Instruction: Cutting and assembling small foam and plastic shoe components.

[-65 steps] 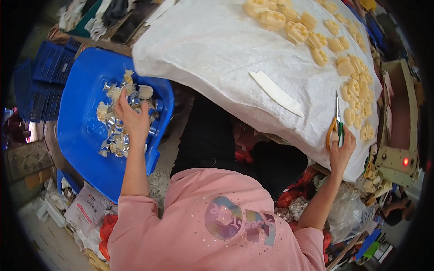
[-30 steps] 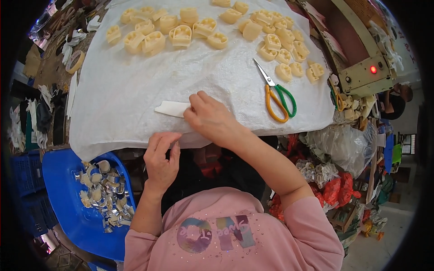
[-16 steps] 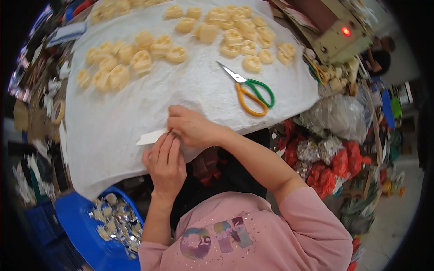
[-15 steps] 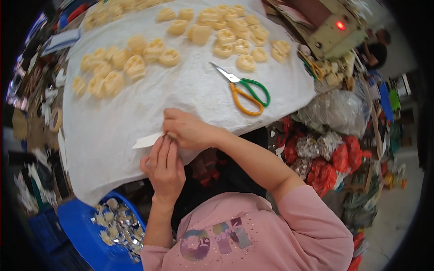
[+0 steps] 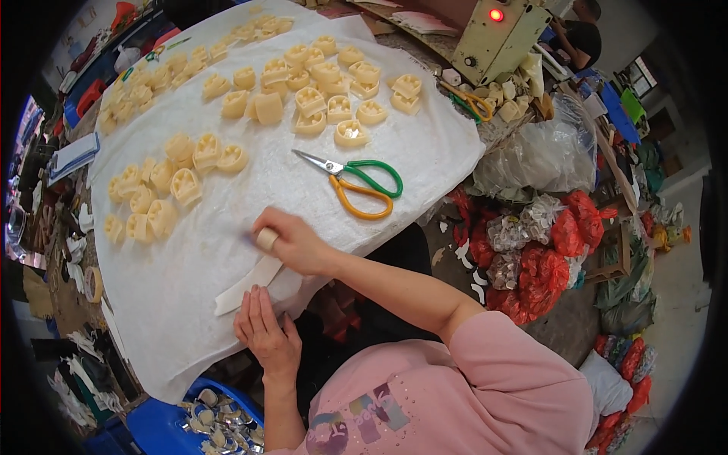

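A white strip [image 5: 249, 287] lies slantwise on the white-covered table [image 5: 189, 265] in front of me. My left hand [image 5: 269, 334] rests its outstretched fingers on the strip's near edge. At the strip's far end, my right hand [image 5: 292, 241] has its fingers curled, with a cream band [image 5: 267, 240] showing at them. Motion smears those fingertips, and what they hold is unclear. Beyond it lie scissors [image 5: 332, 167] with one green and one orange handle, slightly apart. Several small cream rolled pieces [image 5: 186, 186] sit in a group at the left, others [image 5: 326, 72] farther back.
A blue tub [image 5: 163, 417] of shiny scraps stands below the table's near left corner. Red and clear bags [image 5: 542, 273] are heaped at the right. A machine box [image 5: 493, 45] with a red light stands back right; another person [image 5: 582, 34] is beyond it.
My hands have parted: the right has moved off from the left, and the left now lies along the strip. More of the strip shows. The whole view has shifted.
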`<state>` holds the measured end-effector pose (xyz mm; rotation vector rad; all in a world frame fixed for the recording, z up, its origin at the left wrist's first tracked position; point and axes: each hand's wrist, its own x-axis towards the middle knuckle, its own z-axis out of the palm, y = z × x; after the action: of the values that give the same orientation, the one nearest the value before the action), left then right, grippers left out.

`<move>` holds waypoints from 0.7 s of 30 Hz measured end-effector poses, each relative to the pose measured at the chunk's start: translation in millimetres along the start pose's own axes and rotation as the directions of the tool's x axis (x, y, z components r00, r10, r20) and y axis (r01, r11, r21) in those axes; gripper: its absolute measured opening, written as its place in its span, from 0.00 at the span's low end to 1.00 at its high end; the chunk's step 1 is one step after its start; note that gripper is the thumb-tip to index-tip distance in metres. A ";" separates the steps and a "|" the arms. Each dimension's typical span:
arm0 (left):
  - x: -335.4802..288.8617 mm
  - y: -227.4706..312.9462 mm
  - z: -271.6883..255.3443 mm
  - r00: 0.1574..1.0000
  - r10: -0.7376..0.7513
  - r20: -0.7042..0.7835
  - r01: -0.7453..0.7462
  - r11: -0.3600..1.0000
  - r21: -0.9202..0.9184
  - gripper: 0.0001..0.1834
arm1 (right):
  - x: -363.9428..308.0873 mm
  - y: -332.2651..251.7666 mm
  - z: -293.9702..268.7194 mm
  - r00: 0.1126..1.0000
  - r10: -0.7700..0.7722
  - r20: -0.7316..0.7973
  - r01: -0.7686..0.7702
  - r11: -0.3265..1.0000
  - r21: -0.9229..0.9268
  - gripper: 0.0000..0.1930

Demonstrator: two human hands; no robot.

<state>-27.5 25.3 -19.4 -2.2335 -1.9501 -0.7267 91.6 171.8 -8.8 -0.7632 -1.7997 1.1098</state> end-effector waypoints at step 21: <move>58.8 44.5 -22.2 0.815 -0.332 0.475 0.393 -0.285 -0.874 0.28 | -52.6 -58.8 -23.6 0.860 -0.487 0.152 0.495 0.727 -0.475 0.10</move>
<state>12.8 62.7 34.6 -1.5587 -2.3701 -3.4048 132.5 112.8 31.5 -0.5015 -2.1679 0.2890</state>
